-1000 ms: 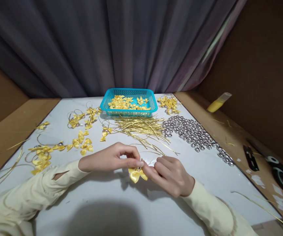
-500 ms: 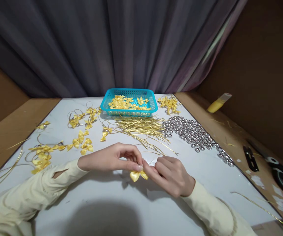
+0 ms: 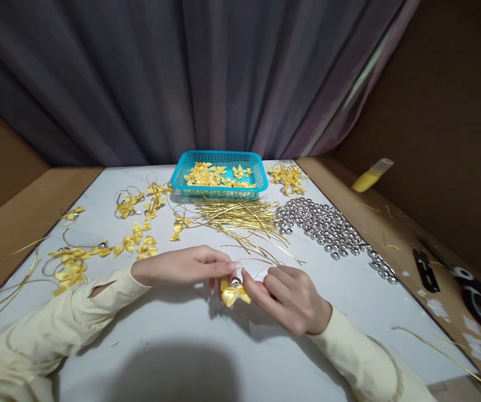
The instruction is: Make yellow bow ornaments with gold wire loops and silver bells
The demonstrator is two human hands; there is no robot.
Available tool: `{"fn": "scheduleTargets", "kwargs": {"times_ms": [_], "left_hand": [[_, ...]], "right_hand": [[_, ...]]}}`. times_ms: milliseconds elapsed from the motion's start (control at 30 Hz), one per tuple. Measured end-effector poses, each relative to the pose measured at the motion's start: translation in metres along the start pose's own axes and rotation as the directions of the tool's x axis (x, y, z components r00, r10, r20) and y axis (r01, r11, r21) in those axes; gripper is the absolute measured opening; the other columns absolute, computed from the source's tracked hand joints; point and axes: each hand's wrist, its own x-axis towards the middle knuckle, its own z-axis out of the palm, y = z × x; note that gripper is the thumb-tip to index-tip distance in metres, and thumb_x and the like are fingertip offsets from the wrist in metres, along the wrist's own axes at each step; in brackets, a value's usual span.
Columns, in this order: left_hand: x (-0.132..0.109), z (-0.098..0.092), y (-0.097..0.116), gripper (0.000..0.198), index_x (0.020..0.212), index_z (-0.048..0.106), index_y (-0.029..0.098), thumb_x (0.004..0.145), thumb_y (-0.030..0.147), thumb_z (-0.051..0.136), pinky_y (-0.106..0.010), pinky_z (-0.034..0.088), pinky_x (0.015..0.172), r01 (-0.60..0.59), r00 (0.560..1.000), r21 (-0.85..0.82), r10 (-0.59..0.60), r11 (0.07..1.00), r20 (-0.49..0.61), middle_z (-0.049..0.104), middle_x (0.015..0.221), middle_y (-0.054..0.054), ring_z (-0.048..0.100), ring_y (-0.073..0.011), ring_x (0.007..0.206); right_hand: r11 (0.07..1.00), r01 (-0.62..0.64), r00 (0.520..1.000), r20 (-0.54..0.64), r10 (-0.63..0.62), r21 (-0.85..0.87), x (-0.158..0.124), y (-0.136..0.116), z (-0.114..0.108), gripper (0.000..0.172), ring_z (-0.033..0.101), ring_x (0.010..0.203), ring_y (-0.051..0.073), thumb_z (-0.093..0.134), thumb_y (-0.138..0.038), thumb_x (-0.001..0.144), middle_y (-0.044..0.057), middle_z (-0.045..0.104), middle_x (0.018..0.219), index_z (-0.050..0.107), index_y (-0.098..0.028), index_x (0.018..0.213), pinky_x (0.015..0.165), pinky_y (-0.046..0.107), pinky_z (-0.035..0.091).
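Both my hands meet low over the white table point(image 3: 173, 346). My left hand point(image 3: 182, 267) pinches the top of a small yellow ribbon bow point(image 3: 232, 293) that carries a little silver bell. My right hand point(image 3: 290, 298) has its fingers curled, and its fingertips hold the same bow from the right side. A thin gold cord runs between the two hands. Cream sleeves cover both forearms.
A blue basket point(image 3: 219, 191) of yellow bows stands at the back. In front of it lie gold cords point(image 3: 240, 219), with silver bells point(image 3: 328, 226) to the right and finished bows point(image 3: 140, 237) to the left. Scissors point(image 3: 470, 285) and a yellow tube point(image 3: 370, 175) rest on the brown ledge at right.
My left hand has flattened and its fingers have stretched out toward the bow. The bow has risen slightly and turned, so the silver bell shows on top. My right hand has barely moved.
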Motion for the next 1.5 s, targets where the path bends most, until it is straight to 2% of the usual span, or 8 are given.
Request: {"fn": "scheduleTargets", "kwargs": {"times_ms": [133,267,467,667,967,1100,1300,1500], "left_hand": [[-0.001,0.006,0.001,0.030,0.077,0.059,0.015,0.090,0.038,0.044,-0.023,0.044,0.063,0.006,0.995,-0.137,0.008,0.991,0.101,0.064,0.068,-0.003,0.059,-0.0117,0.065],[0.000,0.008,0.000,0.022,0.076,0.056,0.015,0.087,0.034,0.051,-0.022,0.044,0.062,0.011,1.000,-0.162,-0.006,0.987,0.028,0.061,0.065,0.001,0.057,-0.0096,0.058],[-0.001,0.006,-0.001,0.020,0.081,0.057,0.014,0.087,0.032,0.049,-0.020,0.041,0.058,-0.031,0.999,-0.089,0.027,0.996,-0.045,0.057,0.067,0.002,0.053,-0.0080,0.057],[-0.002,0.006,-0.002,0.025,0.081,0.053,0.015,0.088,0.038,0.046,-0.020,0.035,0.054,-0.101,0.985,-0.034,0.095,0.994,-0.141,0.049,0.061,0.005,0.044,-0.0076,0.054],[-0.002,0.011,-0.009,0.032,0.073,0.047,0.015,0.085,0.045,0.048,-0.022,0.029,0.051,-0.208,0.965,-0.238,0.158,0.949,-0.211,0.042,0.057,0.006,0.036,-0.0077,0.050],[0.005,0.012,-0.014,0.029,0.066,0.043,0.015,0.084,0.034,0.054,-0.021,0.027,0.049,-0.213,0.976,-0.538,0.156,0.816,-0.151,0.036,0.053,0.007,0.030,-0.0060,0.047],[0.017,0.019,-0.030,0.014,0.067,0.047,0.013,0.073,0.009,0.059,-0.019,0.021,0.047,0.077,0.991,-0.764,0.034,0.640,0.128,0.032,0.051,0.007,0.024,-0.0042,0.043],[0.028,0.025,-0.051,0.014,0.074,0.050,0.012,0.074,0.016,0.063,-0.019,0.024,0.048,0.126,0.988,-0.784,-0.002,0.607,0.157,0.030,0.051,0.008,0.026,-0.0041,0.043]], "right_hand": [[1.000,0.006,1.000,0.022,-0.006,0.020,0.000,0.001,-0.002,0.022,0.037,0.042,0.013,0.040,-0.006,0.086,-0.002,0.044,0.046,0.058,-0.005,0.099,0.038,0.028,0.023],[0.999,-0.010,0.999,0.049,0.008,0.038,-0.002,0.003,0.002,0.026,0.041,0.043,0.013,0.033,-0.006,0.088,-0.001,0.048,0.048,0.053,-0.002,0.105,0.039,0.028,0.025],[0.912,-0.313,0.942,0.207,0.264,0.263,-0.008,0.002,0.016,0.026,0.041,0.039,0.010,0.029,-0.021,0.096,-0.003,0.052,0.049,0.052,-0.009,0.102,0.040,0.024,0.024],[0.775,-0.455,0.874,0.386,0.294,0.439,-0.008,-0.002,0.017,0.030,0.033,0.040,0.009,0.029,-0.025,0.095,-0.005,0.040,0.047,0.052,-0.016,0.078,0.043,0.022,0.023],[0.735,-0.397,0.908,0.350,0.229,0.549,0.001,-0.003,0.006,0.030,0.030,0.040,0.009,0.028,-0.016,0.089,-0.006,0.031,0.047,0.044,-0.019,0.064,0.043,0.022,0.026],[0.683,-0.455,0.890,0.313,0.331,0.571,0.000,-0.001,0.006,0.031,0.034,0.041,0.008,0.032,-0.022,0.093,-0.005,0.037,0.049,0.046,-0.018,0.066,0.043,0.020,0.027],[0.422,-0.710,0.696,0.472,0.541,0.564,0.000,0.013,0.007,0.027,0.026,0.039,0.007,0.046,-0.042,0.088,-0.012,0.028,0.043,0.048,-0.016,0.095,0.040,0.018,0.023],[0.477,-0.690,0.724,0.537,0.433,0.545,0.003,0.010,0.010,0.025,0.036,0.046,0.008,0.035,-0.033,0.092,-0.005,0.042,0.056,0.050,-0.018,0.079,0.050,0.020,0.030]]}}
